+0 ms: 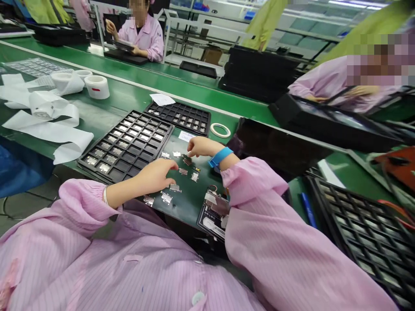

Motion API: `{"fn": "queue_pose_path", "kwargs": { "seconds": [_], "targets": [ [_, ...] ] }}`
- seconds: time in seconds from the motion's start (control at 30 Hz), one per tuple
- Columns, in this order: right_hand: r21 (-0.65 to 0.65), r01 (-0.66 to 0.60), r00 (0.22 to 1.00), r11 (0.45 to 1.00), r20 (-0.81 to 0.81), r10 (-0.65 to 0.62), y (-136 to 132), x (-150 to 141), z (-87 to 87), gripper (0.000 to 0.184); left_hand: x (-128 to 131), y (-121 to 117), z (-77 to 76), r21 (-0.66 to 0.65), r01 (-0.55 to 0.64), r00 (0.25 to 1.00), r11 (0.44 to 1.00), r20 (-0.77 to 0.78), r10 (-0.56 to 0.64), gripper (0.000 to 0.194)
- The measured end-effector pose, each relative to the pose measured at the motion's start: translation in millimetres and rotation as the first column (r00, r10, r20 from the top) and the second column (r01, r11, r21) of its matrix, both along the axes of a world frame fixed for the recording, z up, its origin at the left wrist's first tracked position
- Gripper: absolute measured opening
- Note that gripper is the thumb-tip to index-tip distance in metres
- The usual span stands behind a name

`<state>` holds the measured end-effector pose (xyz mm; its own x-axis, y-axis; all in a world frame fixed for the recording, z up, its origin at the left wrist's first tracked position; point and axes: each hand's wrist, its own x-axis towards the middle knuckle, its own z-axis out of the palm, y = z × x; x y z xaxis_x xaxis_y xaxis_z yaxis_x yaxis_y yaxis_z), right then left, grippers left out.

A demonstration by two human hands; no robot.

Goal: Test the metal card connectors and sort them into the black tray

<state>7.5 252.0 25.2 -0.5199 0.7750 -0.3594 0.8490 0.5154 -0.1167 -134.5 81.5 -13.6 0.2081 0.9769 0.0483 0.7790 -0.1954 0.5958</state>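
Note:
My left hand (157,175) hovers over the mat with thumb and fingers apart, and nothing shows between them. Just below its thumb lies a small silvery metal part (175,188). My right hand (201,147), with a blue wrist strap (220,157), has its fingertips pinched at a darker small metal part (187,160). Around both hands several similar parts lie loose, among them one metal part (166,198) near the front edge and another metal part (195,176) to the right. An opened device with a circuit board (215,205) sits beside my right forearm, partly hidden by the sleeve.
A black compartment tray (125,166) with metal parts stands to the left, a second tray (194,114) behind. A tape ring (220,130), white rolls (97,87), a dark panel (275,147), a blue pen (308,209) and another tray (356,224) surround the area. Co-workers sit across the line.

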Motion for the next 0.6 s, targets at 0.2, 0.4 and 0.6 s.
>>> {"fn": "queue_pose_path", "kwargs": {
  "seconds": [0.2,0.4,0.6],
  "targets": [
    [0.171,-0.069,0.971,0.983,-0.217,0.105,-6,-50,0.5,0.019,-89,30,37.8,0.188,-0.336,0.92,0.923,-0.145,0.365,0.028],
    [0.199,-0.032,0.97,0.98,-0.23,0.079,-1,-101,-23.9,0.028,-130,98,26.6,0.115,-0.2,0.923,0.973,-0.312,0.226,0.023],
    [0.208,0.017,0.97,0.978,-0.239,0.034,5,-103,-38.2,0.034,-132,120,14.8,0.061,-0.105,0.913,0.993,-0.39,0.12,0.023]
  ]
}}
